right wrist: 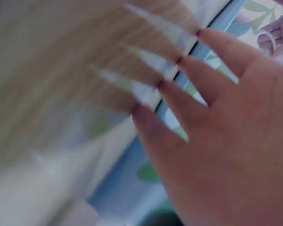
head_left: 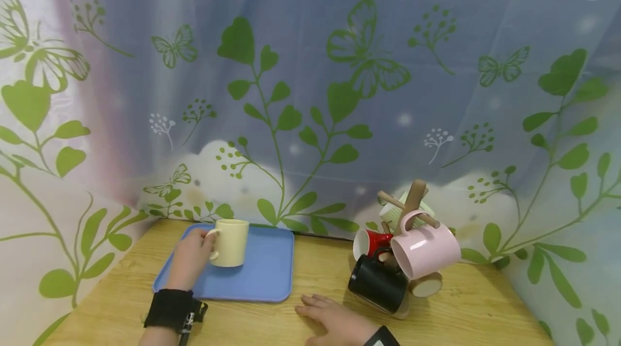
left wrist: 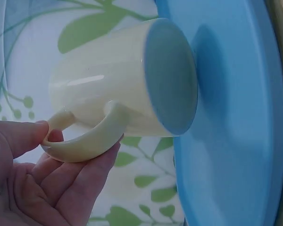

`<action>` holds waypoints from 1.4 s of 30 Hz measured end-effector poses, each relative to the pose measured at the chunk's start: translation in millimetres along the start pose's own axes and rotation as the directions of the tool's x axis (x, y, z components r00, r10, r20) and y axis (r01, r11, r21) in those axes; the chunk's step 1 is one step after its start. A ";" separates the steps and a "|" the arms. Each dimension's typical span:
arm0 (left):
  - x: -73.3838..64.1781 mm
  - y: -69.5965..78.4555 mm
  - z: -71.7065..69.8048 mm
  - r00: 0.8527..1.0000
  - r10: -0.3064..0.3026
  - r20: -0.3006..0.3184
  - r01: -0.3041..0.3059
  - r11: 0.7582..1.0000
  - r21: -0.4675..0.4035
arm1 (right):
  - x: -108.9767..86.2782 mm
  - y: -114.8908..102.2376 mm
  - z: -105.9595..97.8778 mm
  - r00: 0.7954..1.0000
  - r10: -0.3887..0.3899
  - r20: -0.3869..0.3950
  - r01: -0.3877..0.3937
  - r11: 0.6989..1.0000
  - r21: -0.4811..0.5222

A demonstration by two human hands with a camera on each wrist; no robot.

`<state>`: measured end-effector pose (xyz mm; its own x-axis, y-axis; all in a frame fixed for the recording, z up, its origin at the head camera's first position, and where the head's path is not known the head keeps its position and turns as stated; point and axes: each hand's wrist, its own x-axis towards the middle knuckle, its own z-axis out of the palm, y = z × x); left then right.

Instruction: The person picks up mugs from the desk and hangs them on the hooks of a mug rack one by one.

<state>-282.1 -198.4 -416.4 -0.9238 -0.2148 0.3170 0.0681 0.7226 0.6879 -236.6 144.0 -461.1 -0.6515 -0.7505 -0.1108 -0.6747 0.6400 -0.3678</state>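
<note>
My left hand (head_left: pixel 191 257) pinches the handle of a pale yellow mug (head_left: pixel 232 243) between thumb and fingers. The mug is upright over the blue tray (head_left: pixel 267 278). In the left wrist view, the underside of the mug (left wrist: pixel 172 80) shows, with a gap and a shadow between it and the tray (left wrist: pixel 245 141). My right hand (head_left: pixel 337 322) lies palm down at the front of the wooden table, its fingers spread and holding nothing. The right wrist view shows the back of that hand (right wrist: pixel 221 127) with the fingertips on the table.
Right of the tray stands a wooden mug tree (head_left: pixel 415 195). On it hang a pink mug (head_left: pixel 429 249), a black mug (head_left: pixel 378 284), a red mug (head_left: pixel 377 241) and a pale green mug (head_left: pixel 388 215). A patterned curtain (head_left: pixel 310 173) closes the back of the table (head_left: pixel 320 265).
</note>
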 end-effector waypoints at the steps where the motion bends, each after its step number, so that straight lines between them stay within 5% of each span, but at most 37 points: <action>1: -0.6 1.7 2.1 1.000 -0.005 0.016 0.006 1.000 -0.012 | -3.2 -3.6 -4.5 1.000 0.003 -0.012 -0.003 1.000 0.009; 4: -2.8 4.9 7.4 0.998 -0.016 0.058 0.018 0.999 -0.043 | -21.4 -22.9 -32.2 0.981 -0.029 -0.193 0.024 0.999 -0.031; 6: -4.6 6.8 9.0 0.997 -0.023 0.076 0.027 0.998 -0.052 | -41.3 -37.3 -60.7 0.912 -0.060 -0.407 0.029 0.996 -0.082; 8: -6.1 8.5 9.8 0.996 -0.026 0.080 0.030 0.998 -0.058 | -63.3 -46.2 -90.8 0.763 -0.101 -0.638 0.014 0.990 -0.139; 10: -7.4 10.5 10.3 0.996 -0.027 0.087 0.032 0.998 -0.062 | -85.6 -47.2 -120.0 0.605 -0.097 -0.790 -0.039 0.988 -0.152; 11: -7.8 11.5 10.7 0.996 -0.025 0.091 0.031 0.997 -0.064 | -96.0 -44.8 -133.0 0.552 -0.079 -0.830 -0.077 0.986 -0.145; 12: -8.3 12.8 11.2 0.995 -0.024 0.094 0.030 0.997 -0.065 | -105.9 -41.2 -145.1 0.526 -0.043 -0.850 -0.117 0.986 -0.122; 13: -8.5 13.9 12.0 0.995 -0.022 0.096 0.028 0.997 -0.066 | -114.5 -36.7 -156.2 0.524 0.009 -0.852 -0.167 0.982 -0.092; 14: -8.8 15.2 12.9 0.995 -0.018 0.095 0.024 0.998 -0.065 | -122.0 -31.6 -166.7 0.545 0.071 -0.836 -0.222 0.973 -0.062; 18: -9.1 20.0 16.6 0.997 0.013 0.075 -0.010 0.999 -0.045 | -134.5 -9.0 -197.1 0.694 0.233 -0.681 -0.346 0.938 -0.032; 20: -9.1 23.2 17.8 0.997 0.036 0.063 -0.034 0.999 -0.032 | -131.5 2.1 -203.5 0.749 0.223 -0.624 -0.325 0.944 -0.052; 22: -9.2 28.3 18.3 0.996 0.053 0.066 -0.051 0.998 -0.027 | -126.5 11.9 -204.8 0.778 0.189 -0.599 -0.292 0.953 -0.078; 29: -0.7 70.2 25.0 0.982 0.130 0.139 -0.126 0.991 -0.037 | -114.0 22.6 -203.4 0.809 0.158 -0.567 -0.235 0.970 -0.065; 36: 34.7 163.6 26.3 0.920 0.245 0.305 -0.247 0.968 -0.031 | -111.3 21.3 -204.6 0.821 0.172 -0.544 -0.237 0.970 -0.052; 39: 42.1 203.2 28.7 0.897 0.304 0.322 -0.313 0.950 -0.026 | -110.4 20.8 -204.8 0.814 0.204 -0.544 -0.264 0.964 -0.034; 42: 42.8 234.0 38.5 0.888 0.340 0.309 -0.358 0.934 0.004 | -109.9 19.9 -204.1 0.809 0.221 -0.545 -0.276 0.961 -0.019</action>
<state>-320.3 -13.2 -267.0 -0.9140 0.2578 0.3132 0.3931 0.7540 0.5263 -249.2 272.9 -267.8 -0.8653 -0.3753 0.3322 -0.4752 0.8252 -0.3054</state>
